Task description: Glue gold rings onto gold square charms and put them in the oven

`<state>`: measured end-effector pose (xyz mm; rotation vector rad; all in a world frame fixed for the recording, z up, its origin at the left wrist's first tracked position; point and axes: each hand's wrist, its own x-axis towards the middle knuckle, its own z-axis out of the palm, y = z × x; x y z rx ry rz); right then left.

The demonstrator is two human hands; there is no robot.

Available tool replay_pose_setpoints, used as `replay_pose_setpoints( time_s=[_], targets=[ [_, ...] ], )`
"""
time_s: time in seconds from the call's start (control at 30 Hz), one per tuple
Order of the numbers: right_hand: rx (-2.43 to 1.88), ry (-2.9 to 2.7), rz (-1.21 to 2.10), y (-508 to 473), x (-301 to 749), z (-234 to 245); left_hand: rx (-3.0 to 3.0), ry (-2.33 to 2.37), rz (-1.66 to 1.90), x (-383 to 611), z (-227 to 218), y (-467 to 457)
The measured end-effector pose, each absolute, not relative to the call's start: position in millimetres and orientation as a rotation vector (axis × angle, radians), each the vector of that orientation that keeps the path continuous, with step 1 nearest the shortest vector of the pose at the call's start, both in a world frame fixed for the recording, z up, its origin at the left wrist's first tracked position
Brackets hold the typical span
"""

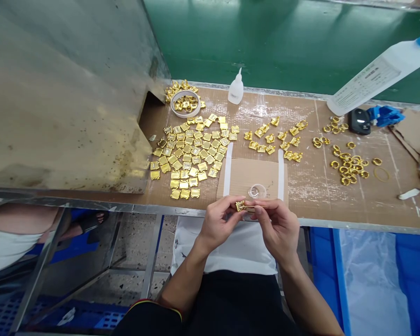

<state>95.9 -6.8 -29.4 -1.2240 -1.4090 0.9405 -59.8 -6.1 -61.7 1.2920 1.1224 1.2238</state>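
Between the thumb and fingertips of my left hand point(220, 221) is a small gold metal piece point(240, 206), roughly square. My right hand point(279, 226) is closed in a pinch on a thin stick point(250, 206) whose tip reaches the gold piece; its exact kind is too small to make out. Both hands are at the table's front edge. Just beyond them, a small clear round dish point(257, 191) sits on a cardboard sheet point(254, 172) with white tape strips along its sides. Many flat gold plates point(196, 151) lie spread to the left of the cardboard.
Gold pieces point(261, 148) and gold rings point(353, 163) lie behind and right. A tape roll point(174, 103), small white squeeze bottle point(235, 91) and large tilted bottle point(374, 79) stand farther back. A metal panel point(63, 102) walls the left. Another person's arm point(73, 231) shows below it.
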Motion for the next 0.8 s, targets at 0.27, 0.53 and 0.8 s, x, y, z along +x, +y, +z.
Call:
replay_pose_setpoints(
  time_s=[0.27,0.53,0.8],
  targets=[
    [-1.204,-1.402,0.938,-4.6,94.2,-27.2,1.316,1.126,1.228,-60.1,-63.2,-7.1],
    [-1.213,-1.401,0.937,-4.2,94.4,-28.9,1.412,1.112,1.251,-60.9,-65.5,-6.2],
    [-1.217,-1.404,0.936,-5.4,95.3,-31.1,1.424,1.114,1.243,-61.6,-65.7,-6.7]
  ],
)
